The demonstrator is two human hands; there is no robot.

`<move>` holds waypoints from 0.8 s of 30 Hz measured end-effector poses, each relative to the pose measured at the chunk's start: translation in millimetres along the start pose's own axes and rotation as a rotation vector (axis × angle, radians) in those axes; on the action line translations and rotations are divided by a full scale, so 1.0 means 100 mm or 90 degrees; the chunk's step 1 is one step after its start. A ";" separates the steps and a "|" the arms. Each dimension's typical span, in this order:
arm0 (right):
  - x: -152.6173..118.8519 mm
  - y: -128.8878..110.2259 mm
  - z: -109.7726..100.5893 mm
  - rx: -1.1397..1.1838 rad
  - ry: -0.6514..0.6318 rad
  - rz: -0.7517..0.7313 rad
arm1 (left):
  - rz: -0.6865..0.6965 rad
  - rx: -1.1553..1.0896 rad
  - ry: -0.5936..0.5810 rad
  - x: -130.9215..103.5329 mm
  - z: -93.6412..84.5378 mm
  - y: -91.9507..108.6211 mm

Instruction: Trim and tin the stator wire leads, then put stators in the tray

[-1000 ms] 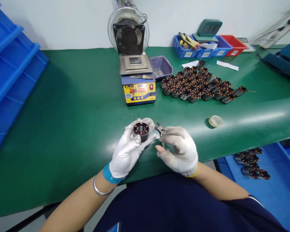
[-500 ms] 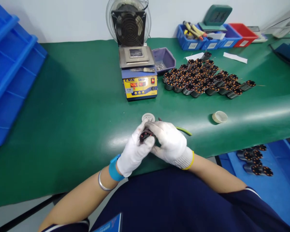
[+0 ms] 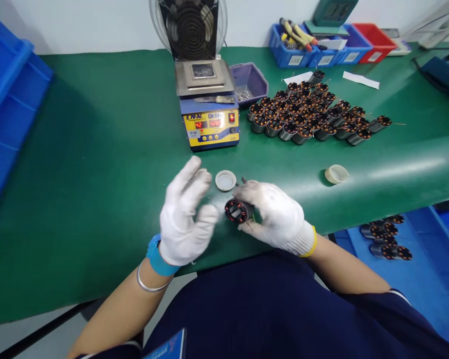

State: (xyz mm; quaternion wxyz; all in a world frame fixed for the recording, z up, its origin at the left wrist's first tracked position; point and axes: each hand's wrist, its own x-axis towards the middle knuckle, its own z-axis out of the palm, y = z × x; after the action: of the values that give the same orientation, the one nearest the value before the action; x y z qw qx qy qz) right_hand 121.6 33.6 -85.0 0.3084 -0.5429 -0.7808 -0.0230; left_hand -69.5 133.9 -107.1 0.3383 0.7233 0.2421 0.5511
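Observation:
A motor stator [image 3: 237, 211], a dark metal cylinder with copper windings inside, lies on its side with its open end turned left. My right hand [image 3: 271, 212], in a white glove, is closed around its far end. Off to the left, my gloved left hand [image 3: 187, 217] is raised with its fingers apart and holds nothing. Just beyond the stator sits a small round white dish [image 3: 225, 180]. A dark tool tip [image 3: 244, 180] shows beside my right hand; the rest of it is hidden under the glove.
A yellow-and-blue heating unit [image 3: 212, 127] with a metal top stands ahead, a purple bin [image 3: 249, 82] beside it. Several stators [image 3: 303, 117] stand grouped to the right. A round cap [image 3: 336, 174] lies nearer. Blue trays [image 3: 11, 99] stand left; a blue crate [image 3: 419, 279] sits below the table's right edge.
My left hand has let go of the stator and moved left, opening. My right hand keeps the stator, which now lies tipped with its end facing left. The view has shifted slightly.

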 end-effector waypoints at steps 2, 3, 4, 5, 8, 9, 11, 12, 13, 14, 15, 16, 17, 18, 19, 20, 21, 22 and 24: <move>-0.01 0.02 0.00 -0.003 0.002 -0.009 | 0.065 0.148 -0.163 0.02 -0.03 0.00; -0.01 0.04 -0.01 -0.002 0.010 -0.008 | 0.062 0.177 -0.239 0.03 -0.04 0.01; -0.01 0.05 -0.02 0.003 0.021 -0.005 | 0.037 0.162 -0.302 0.03 -0.04 0.03; -0.02 0.07 -0.03 0.011 0.032 0.000 | -0.007 0.107 -0.336 0.03 -0.05 0.05; -0.02 0.12 -0.07 0.033 0.056 0.016 | -0.176 -0.120 -0.189 0.02 -0.05 0.12; -0.02 0.14 -0.08 0.036 0.060 0.020 | -0.217 -0.161 -0.080 0.01 -0.06 0.13; -0.02 0.15 -0.08 0.034 0.062 0.019 | -0.270 -0.179 0.049 0.00 -0.05 0.12; -0.02 0.15 -0.07 0.032 0.062 0.018 | -0.296 -0.178 0.031 -0.01 -0.04 0.10; -0.02 0.15 -0.06 0.030 0.061 0.018 | -0.330 -0.179 -0.038 -0.02 -0.02 0.09; -0.02 0.15 -0.05 0.030 0.060 0.017 | -0.371 -0.185 -0.135 -0.03 0.00 0.08; -0.03 0.14 -0.04 0.031 0.059 0.015 | -0.410 -0.195 -0.225 -0.04 0.02 0.08; -0.03 0.15 -0.03 0.033 0.058 0.013 | -0.445 -0.205 -0.281 -0.04 0.04 0.09; -0.03 0.15 -0.02 0.036 0.055 0.010 | -0.473 -0.211 -0.292 -0.04 0.06 0.09; -0.03 0.17 -0.02 0.038 0.050 0.012 | -0.491 -0.219 -0.258 -0.02 0.07 0.09; -0.03 0.19 -0.02 0.036 0.044 0.018 | -0.496 -0.233 -0.190 0.00 0.08 0.08; -0.01 0.22 -0.02 0.029 0.035 0.028 | -0.489 -0.252 -0.102 0.03 0.07 0.07; 0.01 0.25 -0.01 0.016 0.021 0.042 | -0.475 -0.272 -0.014 0.07 0.06 0.03; 0.05 0.29 -0.01 -0.003 0.002 0.059 | -0.461 -0.290 0.062 0.11 0.04 -0.02; 0.14 0.35 -0.01 -0.046 -0.049 0.094 | -0.442 -0.314 0.163 0.19 0.01 -0.15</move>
State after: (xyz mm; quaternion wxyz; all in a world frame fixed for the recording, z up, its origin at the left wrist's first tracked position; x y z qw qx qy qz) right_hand 148.7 59.3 -87.6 0.2596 -0.6103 -0.7484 -0.0076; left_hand -62.6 156.9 -106.5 0.6331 0.4228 0.3721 0.5310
